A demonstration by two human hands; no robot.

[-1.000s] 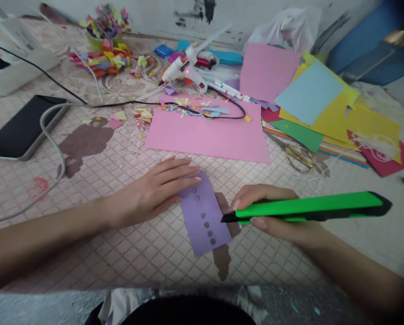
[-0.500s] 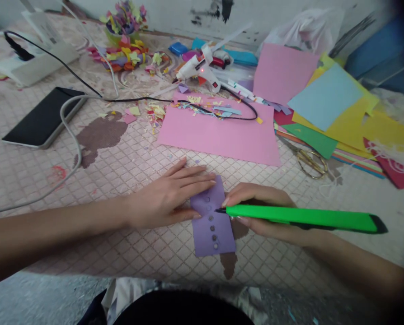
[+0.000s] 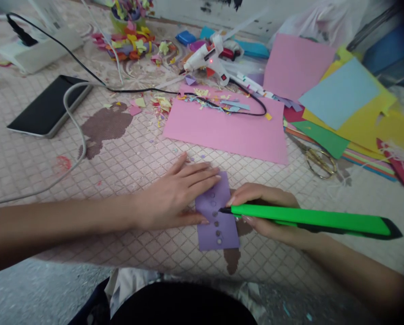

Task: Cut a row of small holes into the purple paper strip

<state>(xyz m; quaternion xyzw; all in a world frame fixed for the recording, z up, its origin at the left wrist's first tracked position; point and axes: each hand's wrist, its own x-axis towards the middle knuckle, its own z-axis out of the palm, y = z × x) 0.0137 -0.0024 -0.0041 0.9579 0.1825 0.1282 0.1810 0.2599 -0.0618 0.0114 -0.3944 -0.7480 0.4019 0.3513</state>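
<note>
A small purple paper strip (image 3: 222, 230) lies on the tablecloth, bearing a row of small round marks; the upper ones are outlines, lower ones look dark-filled and the lowest pale. My left hand (image 3: 178, 194) rests flat on its left side, fingers spread, with fingertips over the upper part and the thumb lower down. In my right hand (image 3: 266, 205) is a long green pen (image 3: 313, 219) with a thin black tip, pinched near that tip. The pen lies almost level, its black-ended back pointing right. Its tip is over the paper, close to one mark; contact cannot be made out.
Behind lies a pink sheet (image 3: 229, 135) with paper scraps and a black cord. A white glue gun (image 3: 205, 58) stands beyond it. Gold-handled scissors (image 3: 320, 163) and stacked coloured papers (image 3: 340, 95) are right. A phone (image 3: 48, 108) and power strip (image 3: 41, 49) are left.
The whole view has shifted slightly. The pen tip has gone from a plain spot between marks to just beside a dark mark lower in the row. My left hand still holds the paper down.
</note>
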